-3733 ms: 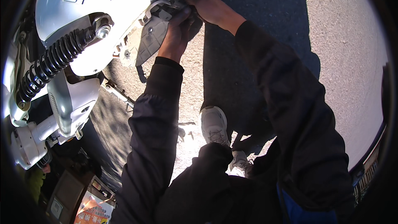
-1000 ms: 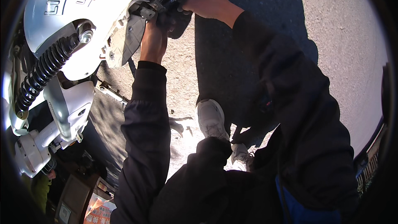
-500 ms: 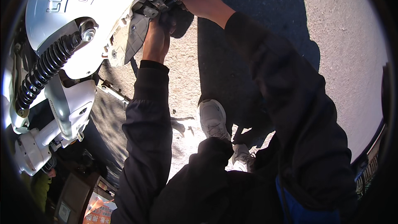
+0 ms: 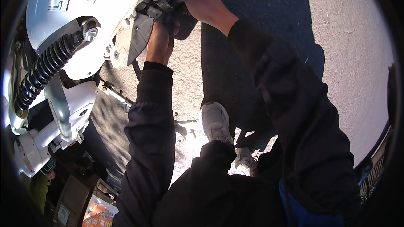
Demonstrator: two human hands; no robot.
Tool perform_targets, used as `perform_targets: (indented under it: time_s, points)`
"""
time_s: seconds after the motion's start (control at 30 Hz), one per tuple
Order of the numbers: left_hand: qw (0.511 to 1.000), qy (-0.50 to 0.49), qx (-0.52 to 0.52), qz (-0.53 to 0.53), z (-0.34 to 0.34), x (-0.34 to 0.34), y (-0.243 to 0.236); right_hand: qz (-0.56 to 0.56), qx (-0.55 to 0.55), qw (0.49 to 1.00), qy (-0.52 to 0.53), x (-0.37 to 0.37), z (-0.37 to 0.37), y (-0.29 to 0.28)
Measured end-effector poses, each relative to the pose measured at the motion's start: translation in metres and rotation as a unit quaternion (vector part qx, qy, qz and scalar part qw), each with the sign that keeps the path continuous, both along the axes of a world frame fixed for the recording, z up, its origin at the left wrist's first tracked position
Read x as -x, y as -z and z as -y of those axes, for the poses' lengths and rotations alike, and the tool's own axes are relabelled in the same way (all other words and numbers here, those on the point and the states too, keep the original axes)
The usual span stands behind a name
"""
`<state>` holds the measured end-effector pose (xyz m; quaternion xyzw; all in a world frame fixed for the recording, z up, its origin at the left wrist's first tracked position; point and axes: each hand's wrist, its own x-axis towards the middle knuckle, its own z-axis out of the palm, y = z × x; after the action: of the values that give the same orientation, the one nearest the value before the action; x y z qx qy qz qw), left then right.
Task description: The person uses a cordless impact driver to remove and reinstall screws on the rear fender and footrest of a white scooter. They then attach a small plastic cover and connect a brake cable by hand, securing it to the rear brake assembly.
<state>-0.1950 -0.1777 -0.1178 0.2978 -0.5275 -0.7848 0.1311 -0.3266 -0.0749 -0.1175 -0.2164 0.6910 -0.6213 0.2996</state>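
At the upper left stands a white scooter [image 4: 105, 25], its body panels bright in the sun. Both of my hands work at a dark part [image 4: 184, 23] on its end, at the top of the view. My left hand [image 4: 162, 38] reaches up from below, with its fingers curled behind a grey bracket and in shadow. My right hand [image 4: 202, 1] comes in from the right, fingers bent and closed at the dark part's upper side. Whatever lies between the fingers is too shaded to make out. A pale plastic panel [image 4: 132, 38] hangs just left of my left wrist.
A black coil shock absorber [image 4: 50, 65] and a white wheel-side housing [image 4: 71, 105] sit at the left. The scooter's stand [image 4: 115, 94] touches the paved ground [image 4: 185, 75]. A wooden cabinet [image 4: 73, 197] and a printed sheet [image 4: 99, 212] are at the lower left. Another person's hand [image 4: 51, 174] shows nearby.
My right hand has shifted slightly and shows more sharply than before. The left hand stays behind the bracket, almost unmoved. The scooter keeps its place.
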Motion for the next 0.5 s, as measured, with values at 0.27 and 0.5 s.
perform_targets:
  time_s: [0.27,0.5]
  points:
    - [1.000,-0.003,-0.014,-0.002,0.003,-0.002,0.003,-0.128,0.005,0.991,-0.031,-0.001,-0.014,-0.003]
    - [0.999,-0.018,-0.028,-0.012,0.005,-0.005,0.008,-0.409,-0.130,0.896,-0.114,0.014,-0.015,0.016]
